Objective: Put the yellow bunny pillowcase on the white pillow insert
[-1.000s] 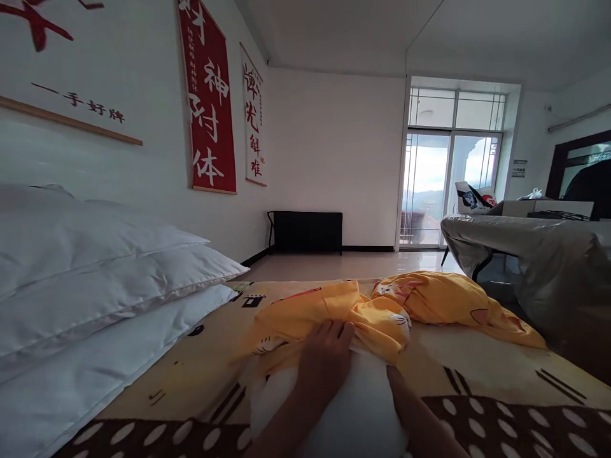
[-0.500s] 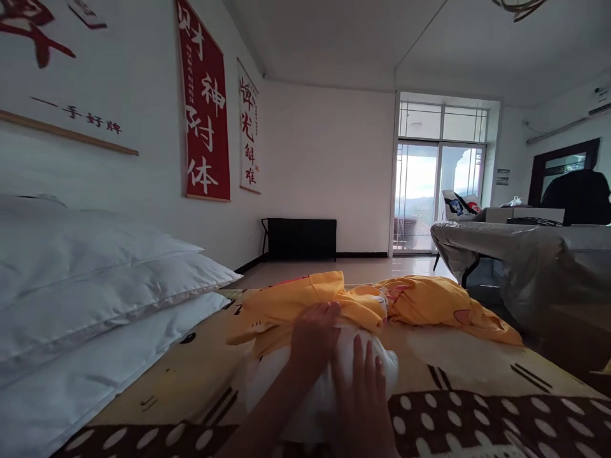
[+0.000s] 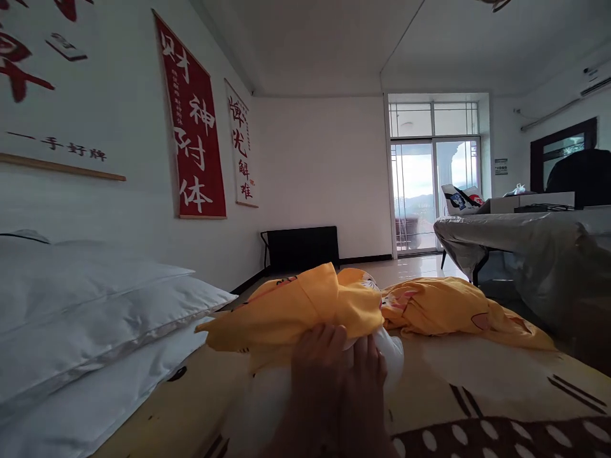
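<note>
Across the bed point(image 3: 477, 381), your left hand point(image 3: 317, 362) grips the yellow cover's point(image 3: 305, 305) edge, seemingly to hold it over the white pillow point(image 3: 267, 407); your right hand point(image 3: 365, 375) presses flat, unclenched.

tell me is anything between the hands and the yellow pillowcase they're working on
Nothing visible. The left hand and right hand both lie directly against the white pillow, fingertips at the edge of the yellow pillowcase bunched over its far end. No other object sits between them.
</note>
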Demonstrator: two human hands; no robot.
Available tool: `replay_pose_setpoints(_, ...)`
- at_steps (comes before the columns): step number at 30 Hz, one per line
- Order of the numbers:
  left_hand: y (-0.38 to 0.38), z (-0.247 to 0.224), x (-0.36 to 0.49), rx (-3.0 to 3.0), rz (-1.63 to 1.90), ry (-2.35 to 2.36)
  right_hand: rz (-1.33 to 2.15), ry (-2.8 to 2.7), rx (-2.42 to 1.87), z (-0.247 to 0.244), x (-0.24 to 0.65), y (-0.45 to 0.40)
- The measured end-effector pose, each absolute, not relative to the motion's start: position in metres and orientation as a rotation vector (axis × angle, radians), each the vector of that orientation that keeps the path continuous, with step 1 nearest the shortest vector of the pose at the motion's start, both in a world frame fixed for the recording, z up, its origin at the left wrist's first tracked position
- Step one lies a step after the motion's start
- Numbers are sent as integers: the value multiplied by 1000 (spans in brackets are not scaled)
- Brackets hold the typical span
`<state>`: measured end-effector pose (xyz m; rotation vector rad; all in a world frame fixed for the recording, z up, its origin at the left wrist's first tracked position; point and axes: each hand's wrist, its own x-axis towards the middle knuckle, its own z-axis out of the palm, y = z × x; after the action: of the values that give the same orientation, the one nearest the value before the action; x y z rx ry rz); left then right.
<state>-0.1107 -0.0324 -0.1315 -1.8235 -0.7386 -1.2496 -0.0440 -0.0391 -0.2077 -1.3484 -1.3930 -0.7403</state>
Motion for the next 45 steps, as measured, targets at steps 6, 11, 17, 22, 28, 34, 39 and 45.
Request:
replay_pose_setpoints(6, 6, -127, -105, -1875, -1200, -1270, -564, -1470, -962, -205, 5, -25)
replay_pose_setpoints(11, 17, -108, -120, -1787, -1074, -1412, -297, -1375, -1054, -196, 43, -19)
replay_pose_setpoints(17, 14, -87, -128, -1662, -793, -777, -428, -1656, -1091, -198, 19, -24)
replay_pose_setpoints(22, 6, -75, -111, -1866, -557, -802, -415, -1740, -1087, -200, -3, -36)
replay_pose_setpoints(28, -18, -100, -86, -1985, -469, -647, -489, -1627, -1129, -225, -26, -25)
replay_pose_setpoints(34, -34, -107, -80, -1860, -696, -504, -500, -1345, -1249, -219, -16, -20)
replay_pose_setpoints(39, -28, -103, -86, -1762, -790, -747, -420, -1412, -1285, -208, 14, -19)
replay_pose_setpoints(45, -12, -142, -141, -1839, -1073, -557, -368, -1182, -1433, -211, 48, -1)
